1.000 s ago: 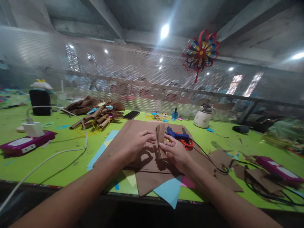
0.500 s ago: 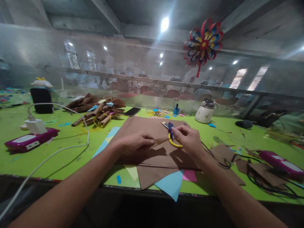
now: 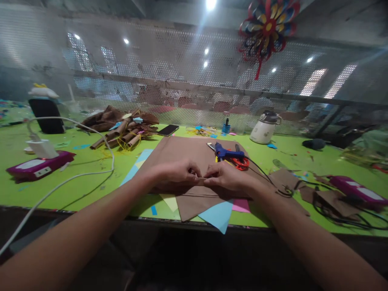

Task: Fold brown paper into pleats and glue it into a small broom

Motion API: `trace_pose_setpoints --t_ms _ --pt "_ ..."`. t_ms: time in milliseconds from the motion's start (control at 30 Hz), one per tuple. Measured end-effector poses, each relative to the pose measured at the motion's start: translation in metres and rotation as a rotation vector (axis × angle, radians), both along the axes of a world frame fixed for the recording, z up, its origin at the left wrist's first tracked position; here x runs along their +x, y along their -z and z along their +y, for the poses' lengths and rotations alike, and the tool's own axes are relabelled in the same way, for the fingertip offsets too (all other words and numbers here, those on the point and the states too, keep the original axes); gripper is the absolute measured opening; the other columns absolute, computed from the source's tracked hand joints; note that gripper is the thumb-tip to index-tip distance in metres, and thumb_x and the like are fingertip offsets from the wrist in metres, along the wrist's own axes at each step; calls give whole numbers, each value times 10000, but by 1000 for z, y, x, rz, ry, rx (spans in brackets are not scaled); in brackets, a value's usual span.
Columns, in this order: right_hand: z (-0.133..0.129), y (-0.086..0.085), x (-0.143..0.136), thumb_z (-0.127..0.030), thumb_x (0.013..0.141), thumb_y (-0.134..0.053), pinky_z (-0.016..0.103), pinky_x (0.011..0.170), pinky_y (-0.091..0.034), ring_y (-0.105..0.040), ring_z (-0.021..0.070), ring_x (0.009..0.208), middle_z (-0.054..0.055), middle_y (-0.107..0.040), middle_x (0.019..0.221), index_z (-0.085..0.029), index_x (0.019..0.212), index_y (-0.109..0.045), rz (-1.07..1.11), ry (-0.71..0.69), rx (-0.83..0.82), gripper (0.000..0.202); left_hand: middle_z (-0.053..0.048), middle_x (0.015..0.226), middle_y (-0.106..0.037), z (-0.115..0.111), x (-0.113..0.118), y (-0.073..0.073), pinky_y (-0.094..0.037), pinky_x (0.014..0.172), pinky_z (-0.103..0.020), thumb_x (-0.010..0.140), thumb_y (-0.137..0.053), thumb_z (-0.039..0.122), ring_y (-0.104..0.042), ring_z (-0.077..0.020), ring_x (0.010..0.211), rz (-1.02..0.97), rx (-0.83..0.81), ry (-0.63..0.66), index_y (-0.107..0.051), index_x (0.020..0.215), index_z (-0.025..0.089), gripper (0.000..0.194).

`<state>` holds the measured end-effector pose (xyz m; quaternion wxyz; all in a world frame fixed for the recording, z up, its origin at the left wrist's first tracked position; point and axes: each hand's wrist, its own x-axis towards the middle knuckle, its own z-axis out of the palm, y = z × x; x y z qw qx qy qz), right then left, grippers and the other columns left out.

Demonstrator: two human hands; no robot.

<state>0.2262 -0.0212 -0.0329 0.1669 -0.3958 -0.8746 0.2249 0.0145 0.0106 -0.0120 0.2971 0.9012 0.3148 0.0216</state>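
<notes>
Brown paper sheets (image 3: 184, 150) lie in front of me, over blue, yellow and pink paper. My left hand (image 3: 183, 171) and my right hand (image 3: 222, 176) meet over the sheets, fingertips nearly touching. Both pinch a small folded piece of brown paper (image 3: 200, 182) between them. Just beyond my right hand, a blue glue gun (image 3: 228, 152) rests on the sheets, its black cord running right. Red-handled scissors (image 3: 242, 163) lie beside it.
Rolled brown paper (image 3: 121, 135) and a phone (image 3: 168, 130) are at the back left. A white jug (image 3: 263, 128) stands at the back right. Purple power strips (image 3: 41, 165) with loose cables flank the work area. Brown scraps (image 3: 336, 202) lie right.
My right hand has let go of the glue gun and moved left to the brown paper piece beside my left hand. The view has tilted slightly downward.
</notes>
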Motion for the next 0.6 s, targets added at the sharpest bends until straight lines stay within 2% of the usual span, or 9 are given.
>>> trace_pose_setpoints --t_ms 100,267,433,600 --pt "3 1 1 -290 847 -575 217 561 -317 -480 103 608 10 -605 676 -135 821 -723 -48 -12 67 216 -18 768 -609 -4 -2 7 -353 615 -224 822 -516 342 -482 -125 678 -87 71 -10 -701 910 133 293" --pt "-1 -8 -1 -279 890 -517 218 544 -308 -463 94 589 42 -612 757 -147 838 -734 -155 -98 178 260 -53 835 -613 -8 -2 12 -383 663 -232 841 -543 347 -525 -145 751 -115 216 -27 -708 914 141 274" --pt "4 -18 -6 -290 899 -502 226 567 -349 -522 115 617 77 -643 813 -146 871 -734 -316 -184 173 275 -58 822 -610 -10 -2 12 -390 642 -232 868 -519 359 -526 -138 715 -97 247 7 -711 890 140 292" --pt "6 -20 -6 -256 895 -509 232 600 -388 -549 120 628 73 -651 811 -168 875 -736 -305 -184 151 244 -64 817 -594 -10 -2 13 -395 638 -242 871 -510 323 -522 -142 708 -97 264 10 -707 912 135 276"
